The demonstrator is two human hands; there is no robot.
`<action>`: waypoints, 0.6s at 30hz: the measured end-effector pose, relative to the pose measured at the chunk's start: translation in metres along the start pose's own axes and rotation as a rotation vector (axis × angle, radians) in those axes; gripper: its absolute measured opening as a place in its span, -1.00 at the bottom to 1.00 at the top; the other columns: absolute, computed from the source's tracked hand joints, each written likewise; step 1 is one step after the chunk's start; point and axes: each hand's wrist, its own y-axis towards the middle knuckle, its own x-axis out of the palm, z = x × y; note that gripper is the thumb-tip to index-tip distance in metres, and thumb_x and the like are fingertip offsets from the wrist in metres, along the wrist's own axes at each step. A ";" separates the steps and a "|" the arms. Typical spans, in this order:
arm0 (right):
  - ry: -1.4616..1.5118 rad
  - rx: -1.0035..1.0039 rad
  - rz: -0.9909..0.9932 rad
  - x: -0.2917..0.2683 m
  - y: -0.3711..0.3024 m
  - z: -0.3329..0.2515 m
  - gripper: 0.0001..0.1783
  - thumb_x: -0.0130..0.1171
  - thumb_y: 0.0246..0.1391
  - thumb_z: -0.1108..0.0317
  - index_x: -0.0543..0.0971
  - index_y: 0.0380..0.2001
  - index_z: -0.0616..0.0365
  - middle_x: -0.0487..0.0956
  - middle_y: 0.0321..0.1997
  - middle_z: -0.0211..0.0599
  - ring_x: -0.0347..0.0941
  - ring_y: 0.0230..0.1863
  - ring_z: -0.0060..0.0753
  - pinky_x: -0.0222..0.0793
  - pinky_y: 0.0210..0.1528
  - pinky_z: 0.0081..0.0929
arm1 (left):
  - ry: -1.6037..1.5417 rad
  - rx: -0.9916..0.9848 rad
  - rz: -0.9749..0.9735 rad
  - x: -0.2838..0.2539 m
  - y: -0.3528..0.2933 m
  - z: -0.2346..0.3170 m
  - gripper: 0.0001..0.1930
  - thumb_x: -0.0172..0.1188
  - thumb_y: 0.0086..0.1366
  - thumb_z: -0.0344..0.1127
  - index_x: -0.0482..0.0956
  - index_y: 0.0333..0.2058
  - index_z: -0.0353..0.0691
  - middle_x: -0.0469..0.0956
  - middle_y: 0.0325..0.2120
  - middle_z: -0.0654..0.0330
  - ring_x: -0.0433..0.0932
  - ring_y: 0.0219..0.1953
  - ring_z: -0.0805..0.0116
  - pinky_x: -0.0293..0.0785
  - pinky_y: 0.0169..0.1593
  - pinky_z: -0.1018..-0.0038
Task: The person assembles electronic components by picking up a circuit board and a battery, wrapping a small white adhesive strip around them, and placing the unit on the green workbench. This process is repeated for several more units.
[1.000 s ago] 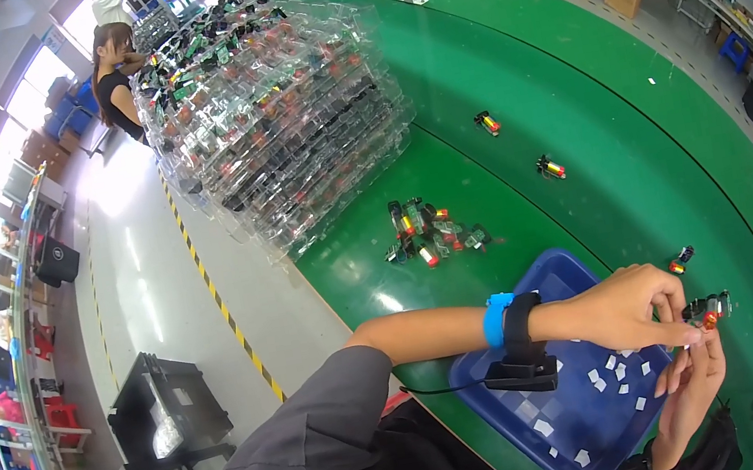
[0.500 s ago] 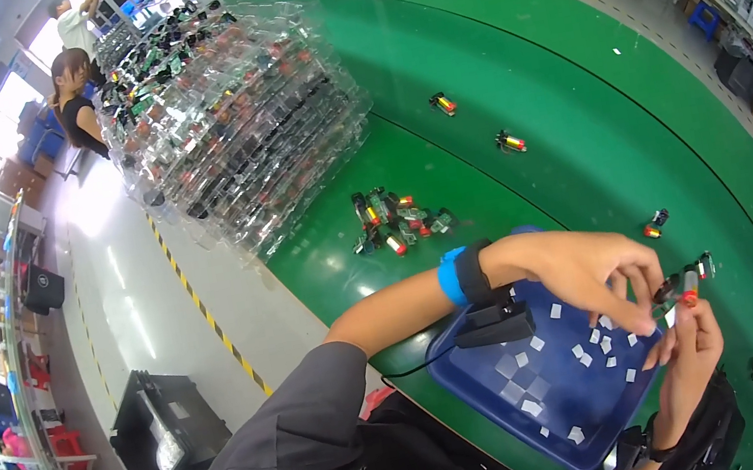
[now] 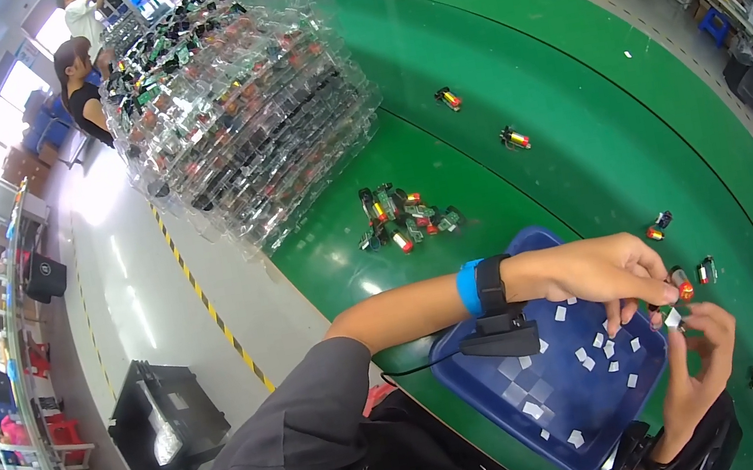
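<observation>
Head view showed a small red-and-yellow component (image 3: 682, 287) at the fingertips of the left hand (image 3: 610, 274), whose thumb and fingers were closed on it just above the right hand (image 3: 703, 362). A white piece (image 3: 672, 319) sat between the two hands, under the left fingertips and by the right thumb and forefinger; which of them gripped it could not be told. The right hand's fingers were curved and parted, and whether they pinched anything was unclear. Beneath the left hand and its wrist lay a blue tray (image 3: 586, 414) with loose white pieces (image 3: 610, 348) scattered over its bottom. A blue band (image 3: 472, 291) and a black strap (image 3: 493, 281) circled the left wrist, a dark device (image 3: 499, 344) just below them. Beyond the component, near the left fingertips, two similar parts (image 3: 707, 270) rested on the green counter (image 3: 332, 267), and two more (image 3: 515, 139) lay farther ahead of the hands. Ahead and to the left of the hands was a heap of such parts (image 3: 399, 221); past it rose a tall stack of clear plastic trays (image 3: 253, 121). Well off to the hands' left, a black crate (image 3: 167, 409) stood open.
</observation>
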 end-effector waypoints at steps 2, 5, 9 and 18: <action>-0.045 -0.066 -0.046 -0.001 0.008 -0.003 -0.76 0.20 0.05 0.66 0.48 -0.19 0.25 0.56 -0.36 -0.22 0.50 -0.35 -0.38 0.41 -0.31 -0.53 | -0.044 -0.006 -0.007 0.000 0.000 0.001 -0.64 0.21 0.36 -0.17 0.54 -0.14 -0.44 0.59 -0.36 0.10 0.48 -0.51 0.54 0.58 -0.53 0.55; -0.121 -0.204 -0.131 -0.002 0.010 -0.006 -0.71 0.23 -0.04 0.72 0.49 -0.22 0.26 0.58 -0.30 -0.15 0.53 -0.25 -0.25 0.42 -0.21 -0.44 | -0.082 -0.072 -0.017 0.002 -0.008 0.006 -0.61 0.23 0.35 -0.14 0.54 -0.15 -0.46 0.59 -0.36 0.10 0.49 -0.51 0.55 0.57 -0.55 0.55; -0.094 -0.204 -0.078 -0.002 0.003 -0.010 -0.72 0.30 -0.13 0.69 0.52 -0.30 0.28 0.60 -0.32 -0.13 0.53 -0.36 -0.10 0.44 -0.28 -0.35 | -0.022 -0.033 0.017 0.008 -0.007 0.002 -0.58 0.25 0.33 -0.13 0.54 -0.16 -0.48 0.59 -0.37 0.09 0.51 -0.52 0.53 0.55 -0.58 0.54; 0.140 0.368 -0.187 0.003 -0.007 0.005 -0.86 0.30 0.02 0.59 0.52 -0.38 0.37 0.60 -0.37 -0.27 0.53 -0.31 -0.53 0.46 -0.21 -0.56 | 0.444 0.106 0.166 0.015 -0.015 0.005 -0.65 0.34 0.27 -0.23 0.53 -0.12 -0.40 0.58 -0.47 0.18 0.56 -0.50 0.56 0.53 -0.50 0.59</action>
